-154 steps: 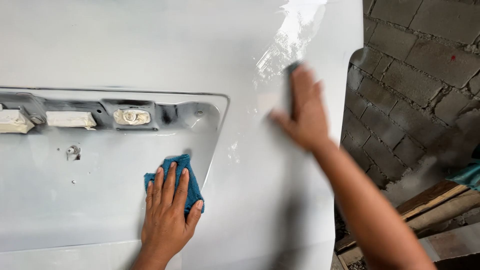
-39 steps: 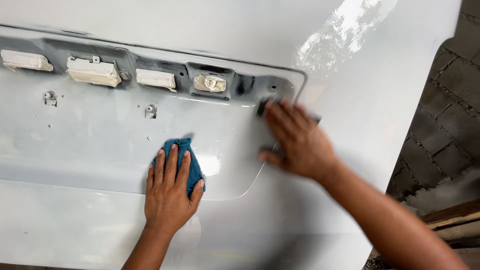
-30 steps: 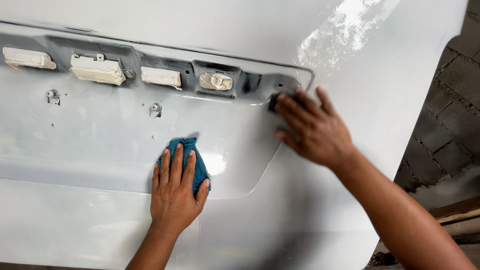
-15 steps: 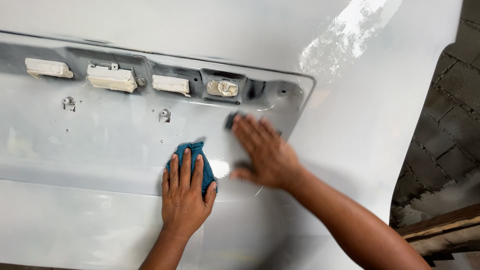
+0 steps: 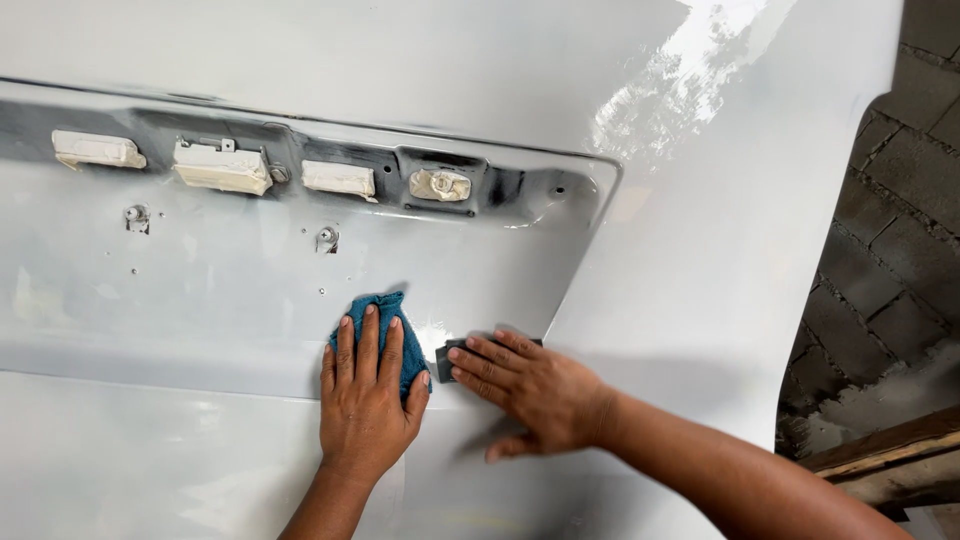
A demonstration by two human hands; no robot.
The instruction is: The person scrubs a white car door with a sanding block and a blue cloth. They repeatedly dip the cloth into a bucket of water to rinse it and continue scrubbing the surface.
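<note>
A large glossy pale grey car body panel [image 5: 700, 220] fills the view, with a recessed area [image 5: 200, 270] in its left half. My left hand [image 5: 368, 395] lies flat on a blue cloth [image 5: 396, 312] pressed against the lower part of the recess. Right beside it, my right hand [image 5: 530, 385] presses a small dark sanding block [image 5: 446, 358] onto the panel, fingers spread over it. The block's left end shows between the two hands.
Along the recess's top edge sit several masked-off white fittings [image 5: 222, 168] and a taped socket [image 5: 440, 185]. Two small screws [image 5: 326, 238] stand below them. A grey block wall [image 5: 900, 230] is at the right, with wooden planks [image 5: 885, 465] at the lower right.
My right hand has slid the dark block from the panel's right side and the recess's upper right corner down and left, ending next to the cloth. My left hand stayed on the cloth.
</note>
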